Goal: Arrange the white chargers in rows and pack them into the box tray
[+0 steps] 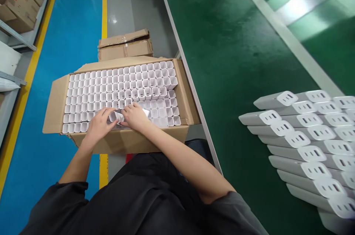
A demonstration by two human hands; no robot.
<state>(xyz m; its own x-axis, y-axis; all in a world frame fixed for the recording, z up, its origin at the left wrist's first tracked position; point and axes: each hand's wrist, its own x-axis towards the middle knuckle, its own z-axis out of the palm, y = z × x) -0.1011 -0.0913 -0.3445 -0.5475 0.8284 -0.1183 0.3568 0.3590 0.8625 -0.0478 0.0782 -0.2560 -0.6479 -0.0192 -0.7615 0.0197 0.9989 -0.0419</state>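
Note:
A large open cardboard box in front of me holds rows of white, hollow, square-mouthed plastic shells standing upright. At the box's near side, my left hand has its thumb and fingers closed around a tilted white plastic shell. My right hand is bent over the shells just to its right, fingers curled down and thumb towards the same tilted shell. A white piece juts out beside the right palm; its lower part is hidden. Right of that hand, several shells sit lower than the others.
A green-topped table runs along the right, its edge beside the box. White housings with port slots lie in rows on it. Behind the box stands a closed carton. Shelving with cardboard boxes lines the far left, past the blue floor.

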